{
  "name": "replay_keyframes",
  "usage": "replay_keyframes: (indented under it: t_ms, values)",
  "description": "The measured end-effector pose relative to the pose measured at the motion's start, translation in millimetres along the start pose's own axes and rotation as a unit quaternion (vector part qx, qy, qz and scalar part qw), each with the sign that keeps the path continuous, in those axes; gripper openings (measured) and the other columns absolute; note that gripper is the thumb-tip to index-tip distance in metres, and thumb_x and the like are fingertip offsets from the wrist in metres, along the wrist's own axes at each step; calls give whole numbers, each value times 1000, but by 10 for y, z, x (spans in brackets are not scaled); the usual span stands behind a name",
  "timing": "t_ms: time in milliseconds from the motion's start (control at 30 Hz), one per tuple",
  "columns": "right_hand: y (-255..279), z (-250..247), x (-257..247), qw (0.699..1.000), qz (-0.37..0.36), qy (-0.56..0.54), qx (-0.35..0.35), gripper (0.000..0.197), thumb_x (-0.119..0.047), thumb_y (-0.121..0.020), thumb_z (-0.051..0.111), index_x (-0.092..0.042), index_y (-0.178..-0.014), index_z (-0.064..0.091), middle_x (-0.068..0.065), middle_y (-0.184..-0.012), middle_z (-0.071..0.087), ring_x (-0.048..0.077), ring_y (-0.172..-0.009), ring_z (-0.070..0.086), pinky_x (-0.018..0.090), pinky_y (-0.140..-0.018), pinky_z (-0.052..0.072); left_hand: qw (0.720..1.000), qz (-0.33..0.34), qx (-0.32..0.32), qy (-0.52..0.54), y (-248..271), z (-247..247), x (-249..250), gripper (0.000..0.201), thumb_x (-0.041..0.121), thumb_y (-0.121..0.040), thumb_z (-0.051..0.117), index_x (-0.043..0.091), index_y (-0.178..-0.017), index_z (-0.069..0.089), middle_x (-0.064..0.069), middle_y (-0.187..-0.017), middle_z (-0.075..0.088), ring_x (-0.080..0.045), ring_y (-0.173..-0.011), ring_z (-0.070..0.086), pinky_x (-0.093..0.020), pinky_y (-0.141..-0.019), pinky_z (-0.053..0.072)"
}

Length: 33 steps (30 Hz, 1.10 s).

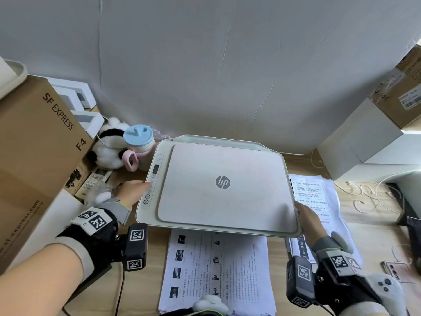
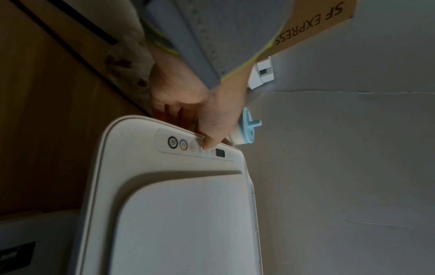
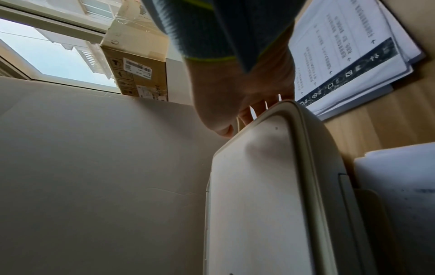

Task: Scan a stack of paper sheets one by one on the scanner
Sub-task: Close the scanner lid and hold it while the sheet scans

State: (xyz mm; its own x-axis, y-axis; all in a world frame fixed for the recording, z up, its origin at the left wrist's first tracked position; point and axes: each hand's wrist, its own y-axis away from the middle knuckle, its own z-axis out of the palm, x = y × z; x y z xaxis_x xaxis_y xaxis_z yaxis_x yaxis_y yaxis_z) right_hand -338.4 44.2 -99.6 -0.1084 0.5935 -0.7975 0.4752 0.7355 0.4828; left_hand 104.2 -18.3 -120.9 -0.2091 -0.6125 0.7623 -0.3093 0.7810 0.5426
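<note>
White scanner point(image 1: 218, 185) dead centre, closed; our left grip point(image 1: 132, 192) pinches its nine-o'clock edge, right grip point(image 1: 307, 220) clasps the four-o'clock corner. Front paper pile point(image 1: 216, 270) at six, side paper pile point(image 1: 316, 195) at three: plenty left, we reckon.

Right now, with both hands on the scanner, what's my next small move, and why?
Probably lift the lid with the right hand, curled round the scanner's near right corner, while the left hand holds its left edge. Lid is shut; sheets lie in front.
</note>
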Motion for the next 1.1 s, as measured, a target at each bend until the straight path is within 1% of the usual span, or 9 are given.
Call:
replay_keyframes:
  t_ms: [100,200,367,500,600,733,833,933,1100]
  values:
    - [42,41,12,1000,-10,10,24,31,-23,-98,39,-8,-120,54,8,-113,52,24,-101,47,36,-90,38,1000,-11,10,-10,-224,3,-139,25,38,-65,73,15,-68,62,-13,-88,68,-27,-90,63,-45,-95,46]
    - [52,44,-5,1000,-3,1,28,34,-23,-98,39,-5,-123,53,10,-120,52,24,-103,47,36,-91,38,999,-27,19,-21,-215,14,-113,32,46,-62,72,16,-69,64,-16,-96,71,-32,-96,65,-48,-97,47]
    - [63,29,-41,1000,0,2,30,20,-21,-98,38,-12,-107,53,10,-112,53,25,-101,48,36,-89,39,998,-29,37,-30,-97,23,15,23,38,-73,73,20,-68,59,-15,-98,68,-33,-102,63,-46,-99,46]
    - [46,32,-15,1000,3,8,30,28,-23,-98,38,-7,-113,56,10,-112,53,27,-104,50,36,-88,39,999,-36,37,-18,-118,24,11,20,33,-76,74,20,-69,60,-15,-100,69,-33,-104,63,-46,-99,46]
    - [34,25,-8,1000,10,6,28,26,-23,-97,39,-8,-109,56,11,-109,54,27,-101,50,35,-83,40,998,-36,47,-31,-206,47,-66,32,51,-62,66,20,-63,61,-13,-96,69,-33,-102,63,-46,-98,47]
    - [-8,-7,74,999,25,-6,34,29,-21,-96,37,-12,-78,57,10,-95,56,24,-83,48,29,-61,34,996,-37,68,-54,-319,43,-204,52,64,-60,46,16,-60,66,-14,-97,71,-33,-100,64,-42,-94,48]
    - [-2,-27,128,998,50,-18,40,27,-17,-94,38,-13,-70,50,9,-79,50,22,-69,43,26,-56,32,995,-16,81,-51,-229,27,-207,49,60,-66,48,15,-57,64,-16,-92,71,-33,-97,64,-40,-90,49]
    - [50,-23,169,997,51,-32,44,32,-8,-92,37,-14,-62,34,4,-63,30,17,-56,26,21,-45,27,994,8,90,-57,-54,53,-82,45,44,-87,55,13,-54,57,-17,-78,61,-30,-78,56,-33,-74,42]
    - [47,-9,263,998,30,-14,58,34,-12,-94,37,-12,-60,35,6,-63,32,18,-59,29,28,-53,25,991,35,106,-76,4,123,45,36,23,-95,52,-4,-71,57,-14,-75,50,-24,-75,37,-29,-70,30]
